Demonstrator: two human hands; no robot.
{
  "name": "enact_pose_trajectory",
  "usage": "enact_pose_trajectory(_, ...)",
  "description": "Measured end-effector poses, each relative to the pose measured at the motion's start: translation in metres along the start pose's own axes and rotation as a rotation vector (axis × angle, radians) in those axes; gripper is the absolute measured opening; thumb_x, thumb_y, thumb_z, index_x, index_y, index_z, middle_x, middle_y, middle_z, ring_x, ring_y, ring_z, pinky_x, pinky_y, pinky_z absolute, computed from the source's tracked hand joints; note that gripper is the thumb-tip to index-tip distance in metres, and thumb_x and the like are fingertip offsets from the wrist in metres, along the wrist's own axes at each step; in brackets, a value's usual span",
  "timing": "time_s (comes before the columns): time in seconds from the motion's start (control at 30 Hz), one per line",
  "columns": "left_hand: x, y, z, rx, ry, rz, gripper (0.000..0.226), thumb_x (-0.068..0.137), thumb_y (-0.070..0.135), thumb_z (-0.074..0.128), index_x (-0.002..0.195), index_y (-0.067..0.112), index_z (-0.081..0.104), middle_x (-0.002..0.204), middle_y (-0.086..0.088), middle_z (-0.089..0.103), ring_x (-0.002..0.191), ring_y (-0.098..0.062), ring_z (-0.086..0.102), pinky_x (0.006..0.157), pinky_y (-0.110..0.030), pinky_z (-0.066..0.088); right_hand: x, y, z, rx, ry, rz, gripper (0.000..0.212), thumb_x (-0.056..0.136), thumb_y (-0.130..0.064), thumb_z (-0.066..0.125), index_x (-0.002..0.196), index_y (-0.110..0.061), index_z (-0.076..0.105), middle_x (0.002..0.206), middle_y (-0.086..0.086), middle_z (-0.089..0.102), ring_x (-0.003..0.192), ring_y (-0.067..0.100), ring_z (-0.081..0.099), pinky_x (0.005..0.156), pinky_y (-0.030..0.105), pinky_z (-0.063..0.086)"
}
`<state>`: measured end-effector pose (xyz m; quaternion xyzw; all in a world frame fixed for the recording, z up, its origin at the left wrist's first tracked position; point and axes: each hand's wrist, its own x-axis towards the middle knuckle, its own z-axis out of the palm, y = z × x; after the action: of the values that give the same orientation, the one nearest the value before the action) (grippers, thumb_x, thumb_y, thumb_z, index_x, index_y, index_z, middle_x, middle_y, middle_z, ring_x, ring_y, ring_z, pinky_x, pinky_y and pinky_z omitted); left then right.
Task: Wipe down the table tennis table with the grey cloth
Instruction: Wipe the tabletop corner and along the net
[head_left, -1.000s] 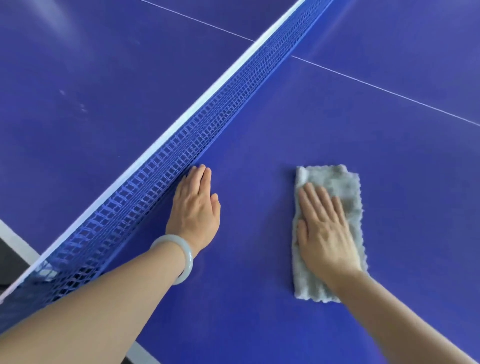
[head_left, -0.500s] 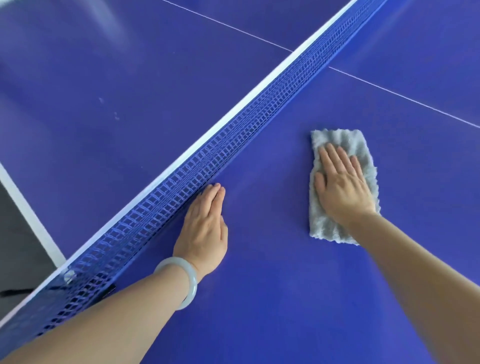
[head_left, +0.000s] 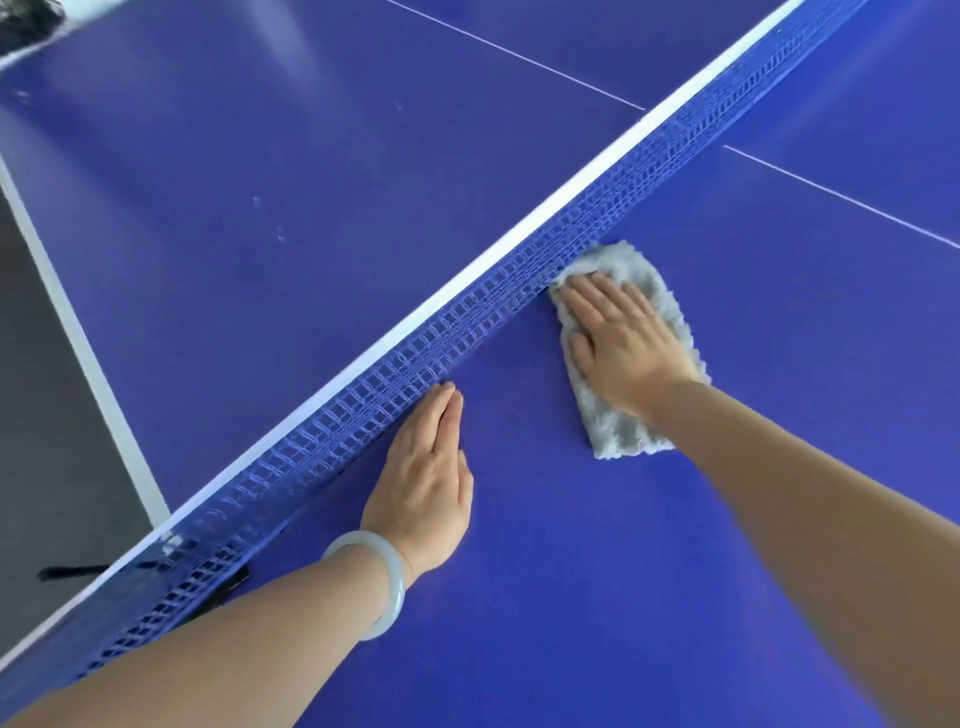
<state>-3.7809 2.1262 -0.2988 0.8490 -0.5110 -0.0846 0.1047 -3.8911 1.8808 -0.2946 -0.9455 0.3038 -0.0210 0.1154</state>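
Right hand (head_left: 621, 340), centre right of frame: palm down, fingers straight, pressing the cloth (head_left: 631, 358) flat on the table (head_left: 571, 571), cloth's far end touching the net (head_left: 467, 317). Left hand (head_left: 426, 483), lower centre: flat, fingers together, tips beside the net.

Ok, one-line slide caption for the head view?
Right hand presses the grey cloth up to the net; left hand rests flat on the blue table.

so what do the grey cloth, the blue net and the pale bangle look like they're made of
Grey fluffy cloth: likely microfibre or terry, matt, with a nubby pile.
Blue mesh net: probably woven synthetic cord, an open grid of thin strands.
Pale ring bangle: glossy and translucent, perhaps jade or glass; cannot tell which.
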Motion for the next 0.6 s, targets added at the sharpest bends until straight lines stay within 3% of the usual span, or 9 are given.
enact_pose_trajectory(0.1, 0.000, -0.001, 0.001, 0.011, -0.008, -0.011, 0.060, 0.100, 0.019, 0.034, 0.156, 0.007, 0.018, 0.163, -0.002, 0.012, 0.152, -0.014, 0.012, 0.123, -0.031, 0.016, -0.005, 0.027, -0.007, 0.066, 0.071, 0.319, 0.058, 0.104, -0.033, 0.026, 0.159, -0.018, 0.017, 0.167, -0.003, 0.012, 0.154, 0.015, 0.002, 0.125, 0.037, -0.003)
enact_pose_trajectory(0.17, -0.001, 0.002, 0.000, 0.020, -0.014, -0.002, 0.061, 0.099, 0.018, 0.037, 0.156, 0.006, 0.019, 0.162, -0.004, 0.014, 0.151, -0.016, 0.015, 0.122, -0.033, 0.019, -0.024, -0.007, 0.005, 0.058, 0.106, 0.367, 0.061, 0.101, -0.032, 0.025, 0.159, -0.013, 0.014, 0.167, 0.001, 0.010, 0.154, 0.018, 0.000, 0.125, 0.039, -0.004)
enact_pose_trajectory(0.27, 0.001, 0.003, -0.002, 0.008, -0.017, 0.008, 0.064, 0.096, 0.012, 0.046, 0.154, 0.002, 0.023, 0.161, -0.008, 0.019, 0.150, -0.022, 0.020, 0.122, -0.034, 0.019, -0.065, -0.078, 0.025, 0.047, 0.079, 0.065, 0.059, 0.102, -0.034, 0.026, 0.158, -0.013, 0.023, 0.165, 0.003, 0.020, 0.154, 0.021, 0.009, 0.125, 0.040, 0.000)
enact_pose_trajectory(0.33, 0.000, 0.004, -0.005, 0.018, -0.025, 0.009, 0.064, 0.095, 0.012, 0.046, 0.154, 0.002, 0.023, 0.161, -0.009, 0.019, 0.150, -0.022, 0.020, 0.122, -0.034, 0.019, -0.076, -0.082, 0.023, 0.017, 0.008, -0.117, 0.058, 0.104, -0.037, 0.027, 0.158, -0.017, 0.022, 0.165, -0.001, 0.018, 0.154, 0.018, 0.007, 0.124, 0.037, -0.003)
enact_pose_trajectory(0.37, 0.000, 0.005, -0.005, 0.020, -0.027, 0.014, 0.063, 0.096, 0.012, 0.045, 0.154, 0.002, 0.023, 0.161, -0.009, 0.019, 0.150, -0.022, 0.020, 0.122, -0.035, 0.019, -0.075, -0.064, 0.019, 0.024, 0.013, -0.118, 0.058, 0.104, -0.037, 0.032, 0.158, -0.019, 0.023, 0.164, -0.003, 0.020, 0.153, 0.016, 0.008, 0.124, 0.034, -0.005)
enact_pose_trajectory(0.43, -0.003, 0.006, -0.006, 0.022, -0.039, 0.011, 0.060, 0.098, 0.012, 0.042, 0.154, 0.003, 0.023, 0.161, -0.008, 0.020, 0.151, -0.021, 0.019, 0.122, -0.037, 0.022, -0.083, -0.016, 0.010, 0.031, 0.070, 0.067, 0.058, 0.103, -0.035, 0.037, 0.157, -0.020, 0.025, 0.164, -0.003, 0.023, 0.152, 0.015, 0.010, 0.123, 0.030, -0.007)
enact_pose_trajectory(0.5, -0.003, 0.006, -0.007, 0.026, -0.022, 0.019, 0.060, 0.095, 0.008, 0.048, 0.152, 0.001, 0.031, 0.158, -0.010, 0.028, 0.148, -0.024, 0.027, 0.119, -0.040, 0.031, -0.099, 0.029, -0.001, 0.019, 0.112, 0.332, 0.061, 0.102, -0.040, 0.025, 0.159, -0.021, 0.019, 0.165, -0.004, 0.016, 0.153, 0.014, 0.007, 0.124, 0.030, -0.007)
enact_pose_trajectory(0.6, 0.005, 0.018, -0.007, 0.016, -0.041, 0.233, 0.065, 0.074, -0.008, 0.067, 0.137, 0.000, 0.053, 0.140, -0.012, 0.051, 0.132, -0.030, 0.051, 0.107, -0.042, 0.046, -0.109, 0.044, -0.003, -0.010, 0.083, 0.412, 0.066, 0.098, -0.045, 0.010, 0.160, -0.022, 0.009, 0.165, -0.009, 0.002, 0.153, 0.011, -0.003, 0.124, 0.032, -0.007)
